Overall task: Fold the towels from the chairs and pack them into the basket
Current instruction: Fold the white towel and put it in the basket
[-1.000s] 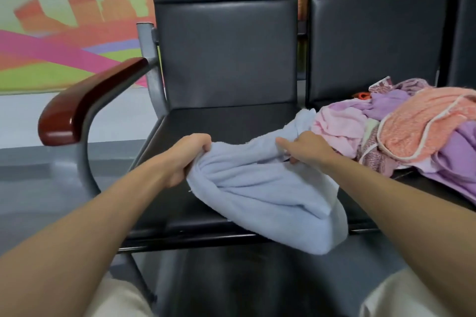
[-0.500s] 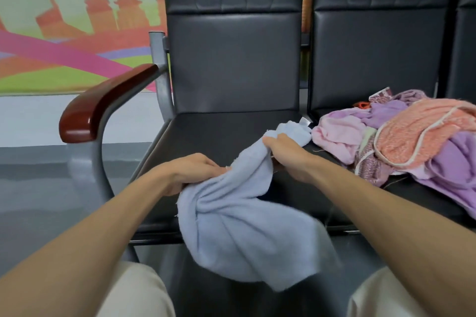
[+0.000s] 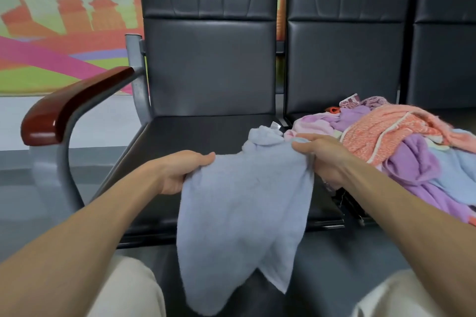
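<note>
Pale blue terry towel (image 3: pixel 242 213): rumpled, top corner bunched, hanging slack in front of black padded chair seat (image 3: pixel 195 134). Left grip (image 3: pixel 180 172) curled round upper left edge. Right grip (image 3: pixel 324 157) seemingly pinching upper right edge, fingertips partly hidden. Forearms stretched forward.

I see my left hand (image 3: pixel 180 172) and right hand (image 3: pixel 323 159) each gripping an upper corner of the pale blue towel (image 3: pixel 242 219), which hangs down over the front edge of the black chair seat (image 3: pixel 195 134); a heap of pink, purple and orange towels (image 3: pixel 391 136) lies on the next seat to the right
</note>
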`<state>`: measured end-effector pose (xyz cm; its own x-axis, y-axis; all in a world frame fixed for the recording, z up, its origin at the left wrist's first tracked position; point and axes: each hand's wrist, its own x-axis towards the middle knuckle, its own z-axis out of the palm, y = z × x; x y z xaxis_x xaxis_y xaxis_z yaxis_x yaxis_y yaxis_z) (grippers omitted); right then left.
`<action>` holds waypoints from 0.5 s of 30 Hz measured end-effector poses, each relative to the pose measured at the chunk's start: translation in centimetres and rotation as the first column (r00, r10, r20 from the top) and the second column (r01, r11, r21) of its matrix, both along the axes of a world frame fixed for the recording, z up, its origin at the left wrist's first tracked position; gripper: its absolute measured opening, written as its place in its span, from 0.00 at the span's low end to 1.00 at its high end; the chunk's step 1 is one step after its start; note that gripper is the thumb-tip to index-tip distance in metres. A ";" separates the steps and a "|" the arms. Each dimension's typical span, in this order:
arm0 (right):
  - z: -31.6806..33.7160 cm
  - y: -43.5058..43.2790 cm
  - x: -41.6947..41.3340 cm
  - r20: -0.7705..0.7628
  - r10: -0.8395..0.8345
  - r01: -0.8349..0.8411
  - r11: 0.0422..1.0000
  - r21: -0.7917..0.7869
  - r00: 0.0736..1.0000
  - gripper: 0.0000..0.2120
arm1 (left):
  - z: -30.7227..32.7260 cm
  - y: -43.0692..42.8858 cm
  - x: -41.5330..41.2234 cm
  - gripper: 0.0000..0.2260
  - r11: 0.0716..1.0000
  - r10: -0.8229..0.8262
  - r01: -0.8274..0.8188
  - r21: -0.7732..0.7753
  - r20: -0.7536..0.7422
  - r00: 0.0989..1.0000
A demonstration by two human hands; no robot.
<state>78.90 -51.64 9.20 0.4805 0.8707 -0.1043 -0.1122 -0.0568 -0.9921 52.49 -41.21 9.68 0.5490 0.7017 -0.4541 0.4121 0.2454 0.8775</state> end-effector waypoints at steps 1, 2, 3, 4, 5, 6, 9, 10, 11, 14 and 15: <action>0.0 -0.5 0.5 0.045 -0.044 0.046 0.998 -0.033 0.998 0.10 | -0.1 0.1 -0.1 0.17 1.000 0.009 -0.009 -0.002 -0.025 1.000; 0.2 -1.0 0.8 0.100 -0.060 0.069 0.993 -0.092 0.993 0.13 | -0.3 0.3 -0.2 0.19 1.000 0.026 -0.026 -0.001 -0.041 0.999; 0.2 -1.3 0.9 0.139 -0.035 0.060 0.983 -0.174 0.990 0.15 | -0.4 0.3 -0.3 0.19 0.999 0.048 -0.048 0.003 -0.045 0.998; 0.3 -1.7 0.8 0.162 0.012 0.032 0.963 -0.267 0.987 0.17 | -0.6 0.5 -0.3 0.19 0.997 0.078 -0.078 0.002 -0.038 0.996; 0.4 -1.9 0.6 0.155 0.063 -0.007 0.940 -0.342 0.986 0.18 | -0.7 0.5 -0.3 0.17 0.994 0.109 -0.109 -0.001 -0.024 0.994; 0.5 -2.1 0.2 0.138 0.096 -0.036 0.921 -0.389 0.986 0.14 | -0.7 0.6 -0.3 0.13 0.991 0.136 -0.136 -0.002 -0.008 0.991; 0.6 -2.1 -0.7 0.116 0.137 -0.080 0.913 -0.400 0.984 0.04 | -0.9 0.8 -0.7 0.08 0.990 0.143 -0.142 0.012 -0.014 0.990; 0.5 -2.0 -0.7 0.130 0.114 -0.057 0.925 -0.376 0.985 0.05 | -1.0 1.0 -1.0 0.10 0.993 0.114 -0.113 0.017 -0.032 0.993; 0.4 -1.9 -0.6 0.135 0.079 -0.030 0.942 -0.334 0.988 0.04 | -1.0 1.2 -1.4 0.10 0.997 0.068 -0.066 0.033 -0.064 0.996; 0.3 -1.8 -0.3 0.126 0.028 -0.002 0.979 -0.203 0.992 0.07 | -0.9 1.3 -2.5 0.13 0.968 -0.047 0.123 0.220 -0.323 0.945; 0.2 -1.7 -0.3 0.141 0.038 -0.011 0.983 -0.185 0.989 0.08 | -0.9 1.4 -2.7 0.14 0.934 -0.045 0.195 0.298 -0.444 0.895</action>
